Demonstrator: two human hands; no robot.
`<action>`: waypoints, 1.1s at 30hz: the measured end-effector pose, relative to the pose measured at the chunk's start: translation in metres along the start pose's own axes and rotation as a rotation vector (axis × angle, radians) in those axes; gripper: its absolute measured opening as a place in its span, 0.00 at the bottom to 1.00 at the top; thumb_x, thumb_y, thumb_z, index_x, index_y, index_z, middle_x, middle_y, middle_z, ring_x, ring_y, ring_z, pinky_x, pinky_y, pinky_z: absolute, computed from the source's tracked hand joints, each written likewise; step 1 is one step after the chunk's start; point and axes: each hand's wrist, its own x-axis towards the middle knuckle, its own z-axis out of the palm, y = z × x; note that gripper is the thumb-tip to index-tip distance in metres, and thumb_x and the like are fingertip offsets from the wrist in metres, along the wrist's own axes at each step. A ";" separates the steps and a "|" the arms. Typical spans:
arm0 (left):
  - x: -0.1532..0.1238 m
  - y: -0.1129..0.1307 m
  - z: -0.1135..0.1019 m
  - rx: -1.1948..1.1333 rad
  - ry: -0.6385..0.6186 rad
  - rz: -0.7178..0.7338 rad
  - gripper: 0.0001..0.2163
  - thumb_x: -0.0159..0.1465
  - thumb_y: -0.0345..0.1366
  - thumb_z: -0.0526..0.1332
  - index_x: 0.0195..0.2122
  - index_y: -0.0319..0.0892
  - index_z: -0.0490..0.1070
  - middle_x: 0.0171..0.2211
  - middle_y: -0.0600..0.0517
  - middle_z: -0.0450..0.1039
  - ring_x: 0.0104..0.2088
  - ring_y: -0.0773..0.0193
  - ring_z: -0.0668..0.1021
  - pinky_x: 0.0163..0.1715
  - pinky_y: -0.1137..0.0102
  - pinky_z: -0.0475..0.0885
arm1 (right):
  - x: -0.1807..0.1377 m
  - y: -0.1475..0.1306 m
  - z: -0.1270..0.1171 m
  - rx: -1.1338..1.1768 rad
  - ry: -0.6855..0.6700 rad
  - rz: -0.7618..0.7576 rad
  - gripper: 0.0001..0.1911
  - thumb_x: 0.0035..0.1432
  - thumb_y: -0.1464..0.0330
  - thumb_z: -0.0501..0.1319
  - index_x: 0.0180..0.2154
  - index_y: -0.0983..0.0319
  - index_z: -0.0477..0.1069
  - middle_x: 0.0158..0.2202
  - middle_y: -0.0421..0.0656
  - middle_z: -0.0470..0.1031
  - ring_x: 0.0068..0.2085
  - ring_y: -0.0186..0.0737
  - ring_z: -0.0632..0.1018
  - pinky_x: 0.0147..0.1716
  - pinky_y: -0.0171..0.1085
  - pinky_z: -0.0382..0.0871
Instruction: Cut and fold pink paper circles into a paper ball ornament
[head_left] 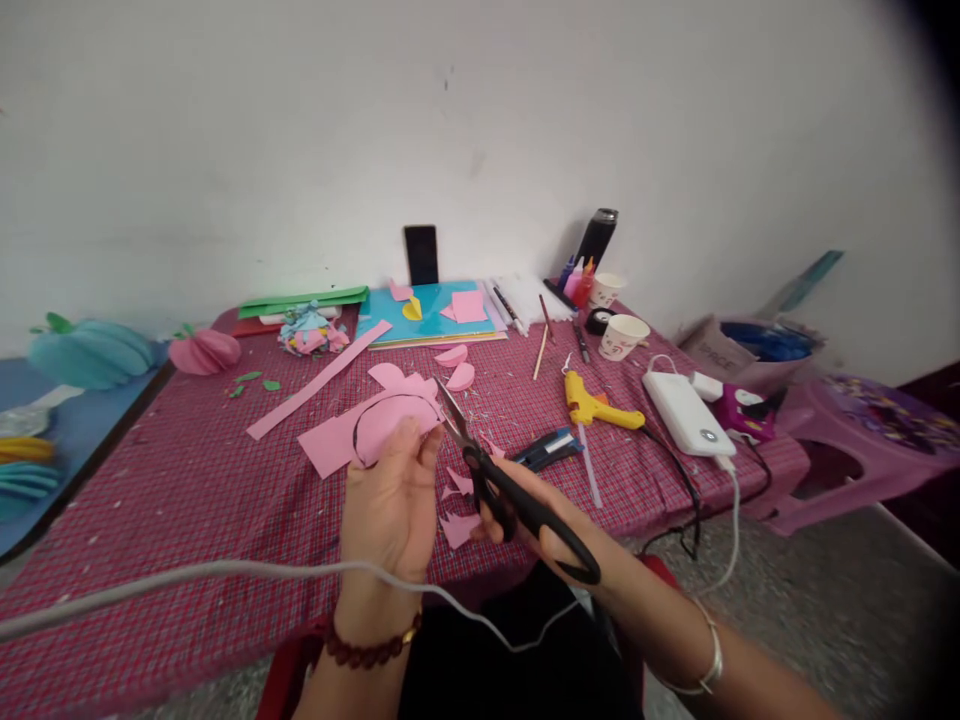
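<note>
Head view: the left hand (390, 500) has its grip pinched on the pink paper (375, 425), held just above the counter (187, 480), with a black curve drawn on the sheet. The right hand (540, 525) has its grip closed through the handles of the scissors (495, 480), blades parted at the sheet's right edge. The paper looks light, thin and floppy, likely to tear easily; it is probably best held close beside the curve.

Pink paper's (390, 420) lower part behind the left hand (390, 510); teal shapes (22, 480), perhaps fans, past the left edge
</note>
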 end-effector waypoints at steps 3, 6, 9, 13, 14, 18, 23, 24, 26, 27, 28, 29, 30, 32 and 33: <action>-0.001 -0.002 0.002 0.016 -0.023 0.034 0.10 0.52 0.21 0.67 0.30 0.43 0.74 0.32 0.56 0.79 0.35 0.67 0.80 0.39 0.70 0.76 | 0.000 -0.002 0.006 -0.029 0.045 -0.008 0.44 0.47 0.44 0.65 0.60 0.59 0.62 0.31 0.41 0.68 0.30 0.36 0.68 0.33 0.38 0.67; -0.001 -0.004 0.002 0.034 -0.017 0.049 0.10 0.52 0.21 0.67 0.30 0.42 0.74 0.32 0.56 0.79 0.34 0.68 0.80 0.39 0.72 0.76 | 0.000 -0.001 0.008 -0.022 0.086 -0.019 0.40 0.49 0.47 0.66 0.59 0.59 0.64 0.28 0.38 0.66 0.28 0.34 0.65 0.30 0.36 0.64; 0.001 -0.008 0.002 0.043 -0.020 0.045 0.10 0.51 0.21 0.67 0.30 0.42 0.74 0.32 0.56 0.79 0.33 0.69 0.80 0.38 0.72 0.76 | -0.001 0.006 0.007 -0.015 0.113 -0.064 0.38 0.50 0.50 0.67 0.59 0.59 0.65 0.27 0.37 0.66 0.26 0.33 0.64 0.28 0.34 0.61; 0.002 -0.011 0.002 0.042 -0.005 0.023 0.09 0.51 0.21 0.68 0.29 0.40 0.74 0.30 0.56 0.79 0.32 0.69 0.80 0.38 0.72 0.77 | -0.001 0.012 0.005 -0.004 0.129 -0.104 0.36 0.50 0.53 0.68 0.58 0.58 0.67 0.25 0.36 0.65 0.25 0.30 0.63 0.27 0.33 0.59; 0.002 -0.012 0.003 0.047 -0.002 0.023 0.09 0.51 0.21 0.68 0.28 0.40 0.73 0.30 0.55 0.79 0.32 0.69 0.80 0.38 0.72 0.77 | -0.001 0.012 0.005 0.004 0.136 -0.103 0.36 0.49 0.53 0.69 0.57 0.58 0.67 0.25 0.35 0.65 0.24 0.30 0.63 0.26 0.32 0.58; 0.002 -0.014 0.003 0.060 0.007 0.024 0.09 0.50 0.21 0.68 0.28 0.40 0.74 0.30 0.56 0.79 0.31 0.69 0.80 0.37 0.72 0.77 | -0.001 0.011 0.006 0.025 0.154 -0.096 0.35 0.49 0.54 0.69 0.57 0.57 0.68 0.24 0.35 0.64 0.23 0.30 0.62 0.24 0.32 0.57; 0.003 -0.017 0.001 0.054 0.011 0.001 0.06 0.51 0.22 0.68 0.27 0.38 0.74 0.27 0.55 0.78 0.30 0.69 0.80 0.37 0.73 0.77 | -0.001 0.011 0.007 0.023 0.180 -0.081 0.34 0.49 0.55 0.69 0.56 0.58 0.68 0.25 0.36 0.65 0.23 0.30 0.62 0.24 0.32 0.57; 0.003 -0.018 0.001 0.059 0.010 0.002 0.06 0.51 0.22 0.68 0.26 0.38 0.74 0.27 0.55 0.78 0.30 0.69 0.80 0.38 0.73 0.77 | -0.001 0.011 0.007 0.023 0.186 -0.078 0.34 0.49 0.55 0.69 0.56 0.58 0.68 0.25 0.36 0.65 0.23 0.30 0.62 0.24 0.33 0.57; 0.003 -0.019 0.001 0.067 0.008 0.012 0.07 0.50 0.22 0.68 0.25 0.39 0.73 0.26 0.55 0.78 0.29 0.69 0.80 0.38 0.73 0.77 | -0.001 0.012 0.008 0.025 0.197 -0.078 0.34 0.49 0.54 0.69 0.56 0.57 0.68 0.25 0.36 0.65 0.24 0.31 0.62 0.25 0.33 0.57; 0.003 -0.019 0.001 0.070 0.006 0.016 0.07 0.50 0.22 0.68 0.25 0.39 0.73 0.26 0.55 0.78 0.29 0.69 0.80 0.38 0.73 0.77 | -0.001 0.012 0.008 0.027 0.202 -0.076 0.34 0.48 0.54 0.69 0.56 0.57 0.69 0.25 0.36 0.65 0.24 0.31 0.62 0.25 0.33 0.58; 0.003 -0.020 0.001 0.072 0.006 0.020 0.07 0.50 0.23 0.69 0.25 0.39 0.73 0.26 0.55 0.79 0.30 0.69 0.80 0.37 0.73 0.77 | -0.001 0.013 0.008 0.031 0.207 -0.075 0.33 0.48 0.55 0.69 0.55 0.57 0.69 0.24 0.36 0.65 0.24 0.31 0.62 0.25 0.33 0.58; 0.003 -0.020 0.002 0.074 0.004 0.024 0.07 0.51 0.23 0.69 0.26 0.40 0.74 0.27 0.55 0.79 0.30 0.68 0.80 0.37 0.73 0.77 | -0.001 0.014 0.008 0.034 0.212 -0.074 0.33 0.48 0.55 0.70 0.55 0.57 0.69 0.24 0.35 0.65 0.23 0.30 0.62 0.25 0.33 0.58; 0.003 -0.020 0.002 0.076 0.002 0.030 0.07 0.51 0.24 0.69 0.28 0.41 0.74 0.28 0.55 0.79 0.31 0.68 0.80 0.37 0.73 0.77 | -0.001 0.015 0.008 0.037 0.217 -0.073 0.33 0.48 0.54 0.70 0.54 0.58 0.70 0.23 0.35 0.64 0.23 0.30 0.62 0.25 0.33 0.58; 0.003 -0.021 0.001 0.084 -0.003 0.039 0.08 0.52 0.24 0.69 0.31 0.42 0.75 0.31 0.56 0.80 0.32 0.68 0.81 0.38 0.73 0.76 | -0.001 0.016 0.008 0.047 0.222 -0.064 0.33 0.47 0.54 0.70 0.54 0.58 0.70 0.23 0.35 0.64 0.23 0.30 0.62 0.24 0.33 0.58; 0.004 -0.021 0.001 0.088 -0.003 0.044 0.09 0.51 0.24 0.69 0.32 0.42 0.75 0.31 0.56 0.80 0.33 0.68 0.81 0.38 0.72 0.76 | -0.001 0.017 0.008 0.055 0.221 -0.059 0.33 0.47 0.54 0.70 0.54 0.58 0.70 0.23 0.35 0.64 0.23 0.30 0.62 0.24 0.33 0.58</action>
